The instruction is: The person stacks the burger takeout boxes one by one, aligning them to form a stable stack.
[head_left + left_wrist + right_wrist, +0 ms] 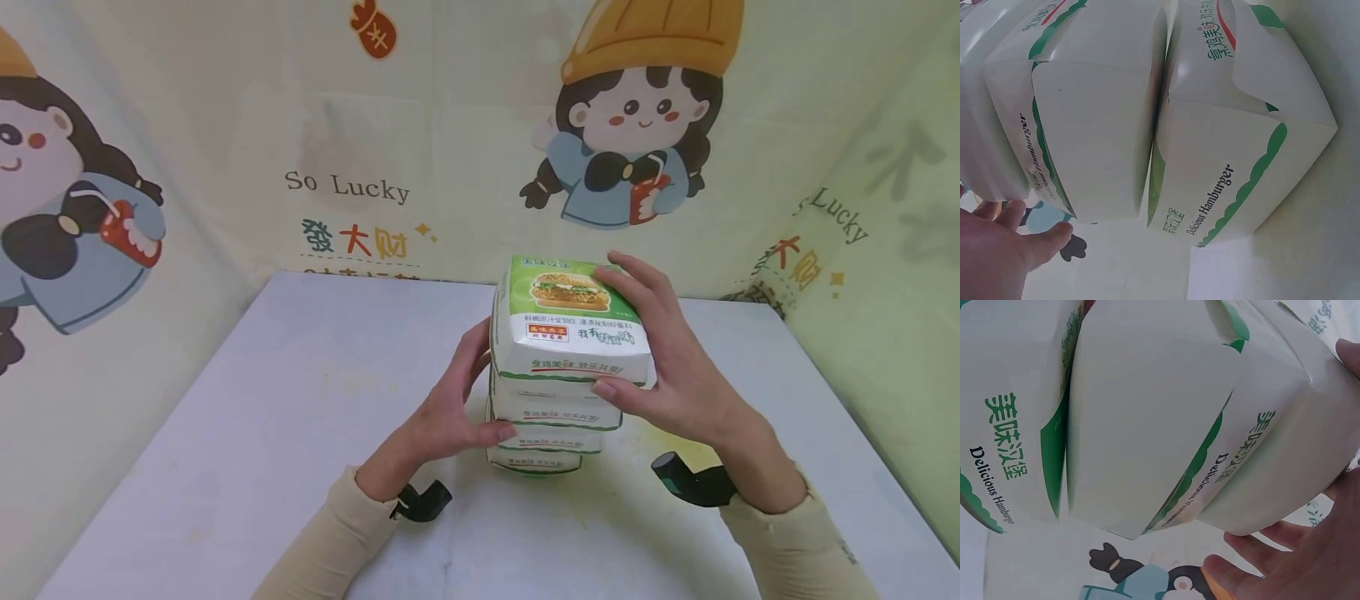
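Note:
Several white-and-green cardboard hamburger boxes stand in a stack at the middle of the table in the head view. The top hamburger box [577, 342] has a burger picture on its green lid. My right hand [686, 383] grips this box from the right, thumb at its front lower edge and fingers over the far right side. Lower down on the left, my left hand [446, 417] holds the stack, its thumb against the front of the lower boxes [551, 439]. Closed white sides of the boxes [1097, 125] fill most of the left wrist view.
The white table [337, 375] stretches to both sides of the stack. Behind it hangs a cream cloth [450, 108] printed with cartoon girls and lettering, and more of the cloth borders the table left and right. A black wrist mount [693, 482] sits at my right cuff.

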A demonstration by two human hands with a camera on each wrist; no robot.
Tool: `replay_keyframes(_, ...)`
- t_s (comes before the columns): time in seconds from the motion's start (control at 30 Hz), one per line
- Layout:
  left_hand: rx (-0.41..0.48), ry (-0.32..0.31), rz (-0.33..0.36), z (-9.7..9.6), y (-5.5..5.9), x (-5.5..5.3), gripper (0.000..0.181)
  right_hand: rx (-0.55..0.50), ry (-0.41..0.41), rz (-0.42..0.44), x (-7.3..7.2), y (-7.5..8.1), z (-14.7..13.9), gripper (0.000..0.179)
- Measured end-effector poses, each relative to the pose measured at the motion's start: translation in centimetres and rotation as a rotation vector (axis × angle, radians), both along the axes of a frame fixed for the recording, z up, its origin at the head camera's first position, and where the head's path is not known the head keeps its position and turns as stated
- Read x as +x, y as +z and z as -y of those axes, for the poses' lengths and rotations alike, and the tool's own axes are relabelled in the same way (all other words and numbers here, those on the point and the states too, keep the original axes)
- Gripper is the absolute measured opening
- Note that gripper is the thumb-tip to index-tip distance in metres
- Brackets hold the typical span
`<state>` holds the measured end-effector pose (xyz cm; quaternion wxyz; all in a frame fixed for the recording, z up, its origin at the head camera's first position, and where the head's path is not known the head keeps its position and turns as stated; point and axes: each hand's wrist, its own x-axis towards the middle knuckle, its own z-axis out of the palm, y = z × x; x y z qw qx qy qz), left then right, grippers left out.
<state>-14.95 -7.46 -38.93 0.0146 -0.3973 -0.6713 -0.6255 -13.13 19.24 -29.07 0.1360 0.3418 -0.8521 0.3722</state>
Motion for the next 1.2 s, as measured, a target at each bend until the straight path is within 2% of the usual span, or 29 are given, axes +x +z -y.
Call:
replay_keyframes(0.33,0.008,0.009,0.001,0.0,0.0,-0.1,0.105,-0.007,-0.025,0.048,0.2,0.1,0.3,0.099)
replay_keyframes(0.53,0.004,-0.005,0.073,0.2,0.0,0.1,0.099,0.003,-0.012,0.043,0.2,-0.2,0.0,0.1)
replay_keyframes(0.7,-0.01,0.016,0.118,0.2,0.0,0.3,0.094,-0.019,-0.003,0.065,0.3,-0.3,0.2,0.101)
replay_keyframes(0.87,0.02,0.061,0.089,0.0,0.1,0.3,0.091,-0.083,0.027,0.093,0.2,-0.2,0.4,0.103)
replay_keyframes(1.0,0.051,0.1,0.061,-0.3,0.2,0.3,0.091,-0.105,0.039,0.063,0.0,0.1,0.7,0.102)
replay_keyframes(1.1,0.06,0.122,0.06,-0.6,0.2,0.3,0.091,-0.092,0.032,0.044,-0.2,0.3,0.8,0.098)
replay_keyframes(1.2,0.077,0.117,0.069,-0.8,0.1,0.3,0.091,-0.109,0.037,0.085,-0.2,0.5,0.9,0.088)
